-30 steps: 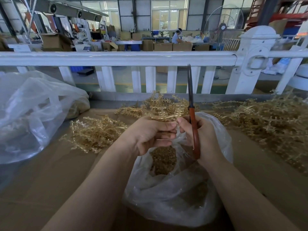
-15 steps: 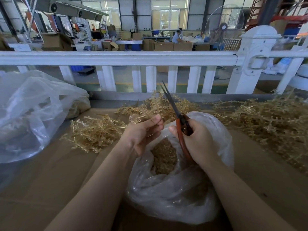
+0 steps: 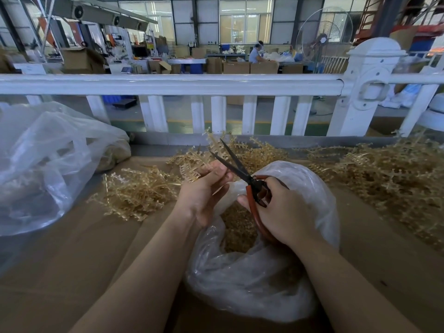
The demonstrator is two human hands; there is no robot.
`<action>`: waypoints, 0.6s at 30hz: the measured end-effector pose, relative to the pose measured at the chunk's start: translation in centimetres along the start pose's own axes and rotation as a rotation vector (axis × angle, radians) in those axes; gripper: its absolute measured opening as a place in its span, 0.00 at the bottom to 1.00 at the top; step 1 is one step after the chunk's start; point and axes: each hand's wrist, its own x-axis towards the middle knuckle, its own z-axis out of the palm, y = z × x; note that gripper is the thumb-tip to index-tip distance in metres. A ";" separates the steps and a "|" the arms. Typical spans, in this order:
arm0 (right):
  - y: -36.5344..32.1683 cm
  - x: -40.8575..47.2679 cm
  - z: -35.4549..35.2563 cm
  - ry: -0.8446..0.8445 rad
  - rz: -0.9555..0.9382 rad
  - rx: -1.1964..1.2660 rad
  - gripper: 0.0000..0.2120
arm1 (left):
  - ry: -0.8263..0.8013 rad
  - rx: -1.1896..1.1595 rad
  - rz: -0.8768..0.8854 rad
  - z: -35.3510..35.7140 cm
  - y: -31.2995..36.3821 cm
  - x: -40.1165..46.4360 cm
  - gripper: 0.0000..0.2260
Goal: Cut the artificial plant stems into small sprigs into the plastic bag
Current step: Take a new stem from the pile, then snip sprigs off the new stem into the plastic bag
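Where brown cardboard covers the bench, backed by a white railing along the far edge; beyond the railing a factory hall with cartons, a standing fan and a seated person at a far table.

Landmark: plastic bag, clear, mouth open, sitting on the cardboard at centre-near, holding cut sprigs in a tan heap.

Right of the bag and well apart: largest pile of uncut stems, spreading to the right border. Left of the bag and well apart: a second big clear bag, slumped, reaching the left border, with tan material dimly visible inside at its far end. Between that and the landmark bag: a smaller stem pile. Just behind the bag, against the railing foot: another stem cluster.

Above the bag mouth, left side: left hand, fingers curled together, pinching a stem that sticks out up and leftward. Above the bag mouth, right side: right hand, wrapped around the red handles of the scissors; dark blades apart, tips pointing up-left past the left fingertips, stem close to the open blades; contact with the blades not discernible.

Bare cardboard near-left of the bag and along the near edge; tight on the right, toward the large pile.
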 end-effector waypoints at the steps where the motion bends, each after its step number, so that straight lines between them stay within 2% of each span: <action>1: 0.0 0.0 0.0 0.000 0.001 -0.005 0.36 | -0.005 0.002 0.006 0.0 -0.1 0.0 0.02; 5: 0.0 0.0 0.1 0.006 0.010 -0.014 0.35 | -0.041 0.005 0.008 0.0 -0.2 -0.2 0.04; 9: -0.1 0.0 0.2 0.023 0.002 -0.023 0.39 | -0.029 -0.015 0.004 0.0 -0.3 -0.2 0.04; 12: 0.0 0.0 0.4 0.046 -0.001 -0.043 0.41 | -0.044 -0.022 0.002 -0.1 -0.3 -0.1 0.07; 18: 0.0 0.0 0.4 0.104 -0.027 -0.076 0.39 | -0.103 0.000 -0.022 -0.1 -0.4 -0.1 0.09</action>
